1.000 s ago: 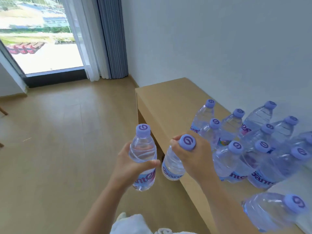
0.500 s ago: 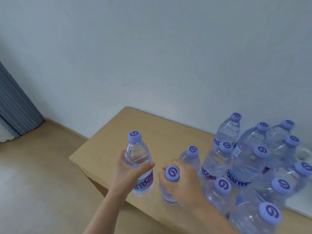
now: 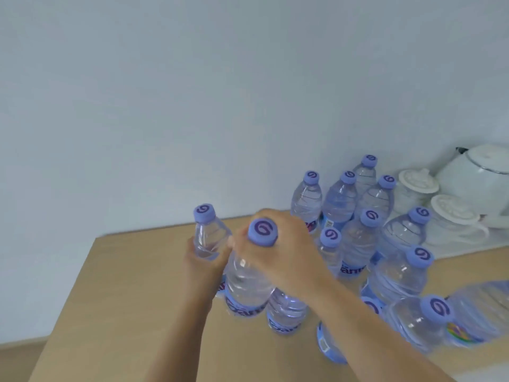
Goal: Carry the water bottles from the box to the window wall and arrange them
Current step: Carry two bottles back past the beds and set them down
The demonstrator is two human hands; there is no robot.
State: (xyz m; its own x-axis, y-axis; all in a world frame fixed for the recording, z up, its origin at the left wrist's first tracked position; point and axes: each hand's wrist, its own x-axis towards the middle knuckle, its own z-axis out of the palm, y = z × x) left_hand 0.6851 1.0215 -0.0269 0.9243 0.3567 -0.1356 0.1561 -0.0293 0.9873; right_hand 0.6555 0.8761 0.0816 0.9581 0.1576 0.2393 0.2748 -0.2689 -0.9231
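Head view: the left hand [image 3: 202, 267] is curled round the body of a water bottle [image 3: 207, 238], its purple cap just left of the other hand and its base hidden, so whether it touches the wooden counter [image 3: 132, 293] cannot be told. The right hand [image 3: 281, 249] grips a second bottle [image 3: 248, 282] by the neck from above, fingers wrapped just under the cap; this bottle hangs between the two hands, pressed close against the left one, its labelled lower part low over the counter. Just beside it on the right stands another bottle [image 3: 286, 312], partly under the right forearm. Further right, a cluster of bottles [image 3: 355, 221] stands upright on the counter against the pale wall [image 3: 192, 106], well within reach of the right hand. Behind the cluster, at the far right, sit white lidded jars [image 3: 418, 186] and a white kettle [image 3: 479, 177].
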